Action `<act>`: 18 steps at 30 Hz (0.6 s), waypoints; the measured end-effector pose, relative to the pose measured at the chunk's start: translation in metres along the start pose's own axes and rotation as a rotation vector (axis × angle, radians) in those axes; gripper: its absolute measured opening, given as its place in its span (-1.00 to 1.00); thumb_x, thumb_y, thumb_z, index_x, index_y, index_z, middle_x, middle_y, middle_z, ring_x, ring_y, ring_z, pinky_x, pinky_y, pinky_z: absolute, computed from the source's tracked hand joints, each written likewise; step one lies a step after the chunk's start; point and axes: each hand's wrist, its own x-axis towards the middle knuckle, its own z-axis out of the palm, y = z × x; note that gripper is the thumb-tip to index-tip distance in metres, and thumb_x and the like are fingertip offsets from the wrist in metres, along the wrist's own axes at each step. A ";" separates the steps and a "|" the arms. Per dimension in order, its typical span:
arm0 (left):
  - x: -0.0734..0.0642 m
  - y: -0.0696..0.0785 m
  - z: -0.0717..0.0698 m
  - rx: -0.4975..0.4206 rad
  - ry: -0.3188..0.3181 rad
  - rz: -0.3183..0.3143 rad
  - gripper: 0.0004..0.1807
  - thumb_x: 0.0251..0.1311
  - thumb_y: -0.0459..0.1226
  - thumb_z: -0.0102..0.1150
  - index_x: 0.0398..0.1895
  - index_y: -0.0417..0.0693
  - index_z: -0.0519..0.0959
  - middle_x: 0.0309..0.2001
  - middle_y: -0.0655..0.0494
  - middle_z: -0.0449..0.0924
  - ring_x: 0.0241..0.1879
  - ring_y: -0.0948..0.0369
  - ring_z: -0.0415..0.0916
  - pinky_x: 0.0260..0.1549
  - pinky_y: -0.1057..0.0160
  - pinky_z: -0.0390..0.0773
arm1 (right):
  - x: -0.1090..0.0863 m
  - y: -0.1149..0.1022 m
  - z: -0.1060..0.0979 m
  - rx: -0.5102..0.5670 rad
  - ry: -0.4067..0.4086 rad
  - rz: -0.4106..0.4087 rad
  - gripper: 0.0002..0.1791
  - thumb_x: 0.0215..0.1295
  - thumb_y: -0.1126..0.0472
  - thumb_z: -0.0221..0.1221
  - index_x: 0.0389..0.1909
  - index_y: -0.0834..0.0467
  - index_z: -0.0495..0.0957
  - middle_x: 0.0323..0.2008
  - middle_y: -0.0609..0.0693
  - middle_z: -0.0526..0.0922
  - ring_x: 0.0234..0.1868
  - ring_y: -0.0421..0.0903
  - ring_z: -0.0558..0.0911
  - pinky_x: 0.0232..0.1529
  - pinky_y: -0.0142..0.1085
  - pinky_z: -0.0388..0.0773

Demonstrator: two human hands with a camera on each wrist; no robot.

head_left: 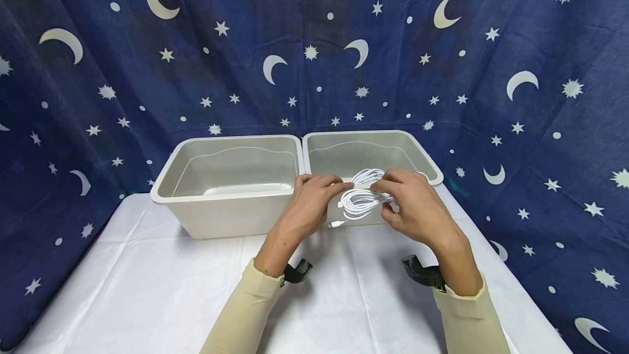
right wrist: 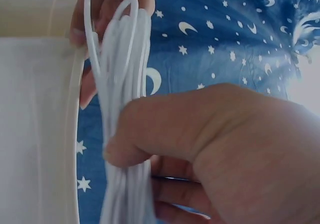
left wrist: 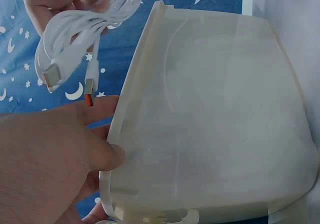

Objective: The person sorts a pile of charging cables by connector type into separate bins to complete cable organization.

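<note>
In the head view my right hand (head_left: 417, 206) pinches a coiled white USB cable (head_left: 362, 204) in front of the right-hand bin (head_left: 417, 149). Thumb and fingers close around the bundle's middle in the right wrist view. Two plugs (left wrist: 90, 86) dangle from the coil, with orange showing inside one. My left hand (head_left: 312, 201) grips that bin's front rim, its thumb (left wrist: 112, 156) on the outer wall and fingers reaching over the edge. Another stretch of coiled white cable (head_left: 368, 175) shows just beyond the rim, partly hidden by my hands.
A second pale grey bin (head_left: 226, 201) stands beside it on the left, their rims close together. Both are on a white-covered table (head_left: 147, 283). A blue curtain (head_left: 314, 31) with moons and stars hangs behind and around the sides.
</note>
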 end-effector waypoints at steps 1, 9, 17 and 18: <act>0.000 0.000 0.000 -0.001 0.004 0.000 -0.20 0.14 -0.68 0.22 0.33 0.28 0.65 0.13 0.31 0.65 0.13 0.17 0.63 0.21 -0.10 0.36 | 0.000 0.001 0.000 -0.004 0.022 -0.005 -0.59 -0.14 0.48 0.40 -0.17 0.15 0.78 -0.25 -0.01 0.67 -0.22 0.00 0.60 -0.13 -0.04 0.52; -0.002 -0.003 0.001 0.000 0.031 0.022 -0.36 0.18 -0.65 0.21 0.16 0.22 0.69 0.13 0.29 0.65 0.03 0.14 0.64 0.20 -0.12 0.38 | 0.007 0.009 0.003 -0.036 0.215 -0.045 -0.59 -0.08 0.55 0.36 -0.12 0.24 0.77 -0.21 0.13 0.66 -0.16 0.15 0.60 0.04 0.07 0.48; -0.001 -0.003 0.000 -0.048 0.035 0.020 -0.43 0.29 -0.61 0.18 0.18 0.19 0.71 0.13 0.29 0.66 0.03 0.14 0.64 0.21 -0.14 0.38 | 0.013 0.017 0.010 -0.017 0.385 -0.078 -0.55 0.00 0.58 0.32 -0.03 0.26 0.76 -0.16 0.19 0.65 -0.07 0.23 0.59 0.09 0.10 0.46; -0.001 -0.003 0.000 -0.051 0.034 0.016 -0.44 0.32 -0.60 0.16 0.19 0.18 0.71 0.13 0.30 0.66 0.03 0.15 0.65 0.22 -0.14 0.38 | 0.015 0.019 0.012 -0.013 0.402 -0.084 -0.55 0.02 0.58 0.30 -0.02 0.26 0.76 -0.16 0.19 0.65 -0.07 0.23 0.59 0.09 0.10 0.46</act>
